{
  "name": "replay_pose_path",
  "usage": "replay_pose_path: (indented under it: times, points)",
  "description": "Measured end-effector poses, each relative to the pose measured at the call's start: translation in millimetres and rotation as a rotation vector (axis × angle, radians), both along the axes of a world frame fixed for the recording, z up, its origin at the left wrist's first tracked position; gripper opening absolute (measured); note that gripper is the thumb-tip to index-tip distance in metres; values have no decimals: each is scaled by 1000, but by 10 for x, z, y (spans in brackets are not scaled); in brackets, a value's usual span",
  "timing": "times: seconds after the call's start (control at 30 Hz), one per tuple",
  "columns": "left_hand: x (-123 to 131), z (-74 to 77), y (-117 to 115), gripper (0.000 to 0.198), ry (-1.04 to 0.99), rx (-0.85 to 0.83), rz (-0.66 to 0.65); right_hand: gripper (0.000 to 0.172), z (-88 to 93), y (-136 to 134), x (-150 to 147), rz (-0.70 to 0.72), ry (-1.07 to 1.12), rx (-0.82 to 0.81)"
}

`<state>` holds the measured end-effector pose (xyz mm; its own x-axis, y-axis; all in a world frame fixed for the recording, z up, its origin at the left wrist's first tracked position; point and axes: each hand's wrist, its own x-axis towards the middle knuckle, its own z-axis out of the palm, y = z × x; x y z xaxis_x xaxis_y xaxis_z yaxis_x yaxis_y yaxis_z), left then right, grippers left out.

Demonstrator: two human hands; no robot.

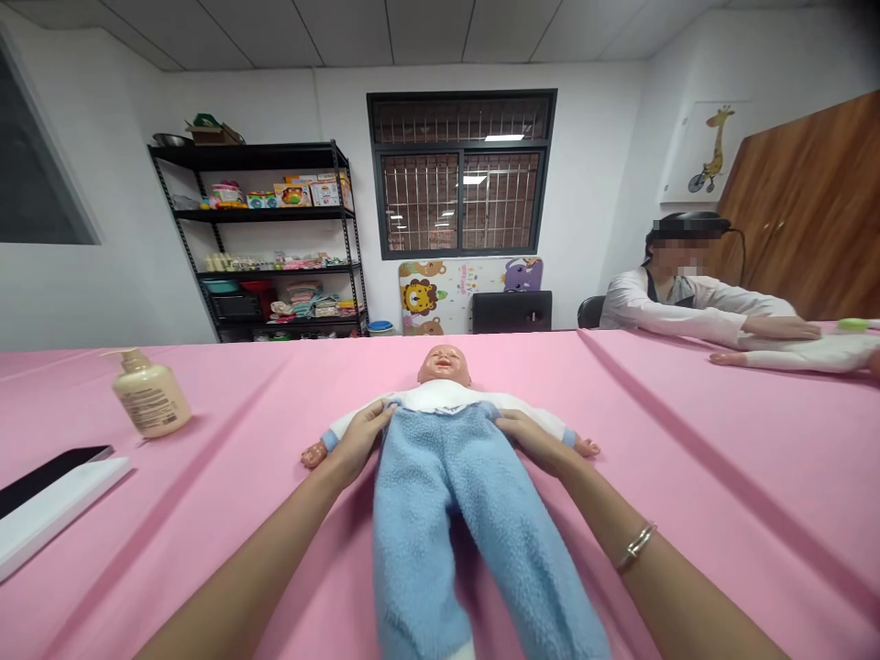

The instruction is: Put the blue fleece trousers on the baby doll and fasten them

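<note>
A baby doll lies on its back on the pink cloth, head away from me, arms spread to both sides. It has a white top with blue cuffs. Fluffy light-blue trousers cover its legs and reach up to its belly. At the left end of the waistband, my left hand pinches the fabric between thumb and fingers. My right hand, with a bracelet on the wrist, grips the waistband's right end; its fingertips are partly hidden by the cloth.
A pump bottle stands on the pink tablecloth at the left. Nearer lie a black phone and a white box. At the right, a seated person touches another doll. Shelves stand behind.
</note>
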<state>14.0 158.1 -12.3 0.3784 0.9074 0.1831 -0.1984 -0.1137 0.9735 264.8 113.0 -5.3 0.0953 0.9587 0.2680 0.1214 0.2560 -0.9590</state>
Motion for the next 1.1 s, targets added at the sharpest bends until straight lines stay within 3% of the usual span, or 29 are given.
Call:
replay_pose_path:
  times: [0.13, 0.27, 0.33, 0.47, 0.57, 0.67, 0.77, 0.9, 1.0, 1.1]
  points:
    - [9, 127, -46, 29, -62, 0, 88, 32, 66, -81, 197, 124, 71, -63]
    - [83, 195, -95, 34, -171, 6, 129, 30, 72, -36, 223, 288, 366, -57]
    - [95, 160, -65, 35, -170, -16, 184, 36, -1, 27, 207, 255, 508, -88]
    - [46, 22, 30, 30, -44, -73, 419, 51, -162, 133, 245, 32, 599, -135]
    - [11, -19, 26, 30, 71, -33, 518, 47, -110, 183, 308, 46, 615, -77]
    - [12, -2, -24, 33, 112, 82, 520, 45, 79, 273, 320, 110, 574, 20]
    - [18, 7, -47, 24, 194, 255, 451, 40, 241, 424, 247, 93, 462, 37]
    - [6, -15, -44, 9, 541, 586, 387, 28, 337, 585, 79, 9, 165, 49]
    - [11, -24, -65, 21, 775, 730, 474, 25, 424, 587, -29, -13, 40, 148]
    - [30, 2, -109, 31, 910, 752, 620, 24, 517, 504, -95, -69, -64, 219]
